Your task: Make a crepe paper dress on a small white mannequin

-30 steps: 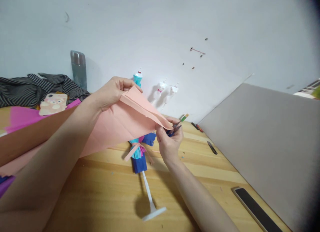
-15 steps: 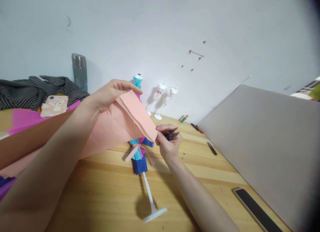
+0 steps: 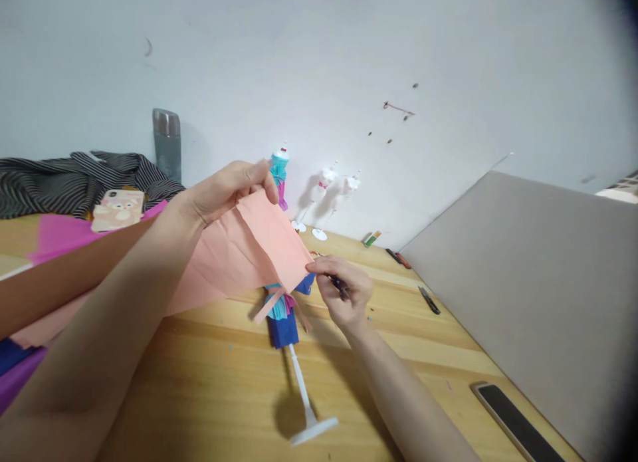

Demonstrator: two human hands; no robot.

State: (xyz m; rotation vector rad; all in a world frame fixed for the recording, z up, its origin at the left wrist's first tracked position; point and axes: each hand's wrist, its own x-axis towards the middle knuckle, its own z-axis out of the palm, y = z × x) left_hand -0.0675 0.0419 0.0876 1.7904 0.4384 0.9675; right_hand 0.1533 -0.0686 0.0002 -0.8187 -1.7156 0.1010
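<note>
A sheet of peach-pink paper (image 3: 276, 242), folded over at its top end, is held up in front of me. My left hand (image 3: 239, 186) is closed on its upper edge. With its fingertips my right hand (image 3: 343, 286) touches the paper's lower right corner, while a small pair of scissors (image 3: 339, 285) sits in that hand, mostly covered by the fingers. Behind the paper lies a white mini mannequin stand (image 3: 302, 385) dressed in a blue paper skirt (image 3: 284, 330) with turquoise and magenta pieces and a peach strip tied round it; its upper part is hidden.
Against the wall stand two bare white mannequins (image 3: 326, 176) and one in turquoise and magenta (image 3: 280, 166). At left are a bottle (image 3: 167, 143), striped cloth (image 3: 44, 183), a cased phone (image 3: 118, 211) and magenta paper (image 3: 60, 236). A cutter (image 3: 429, 300) and another phone (image 3: 516, 419) lie right.
My left fingers have curled down over the paper's top edge. My right hand has turned, so the scissor blades no longer stick out to the right. The folded flap looks flatter.
</note>
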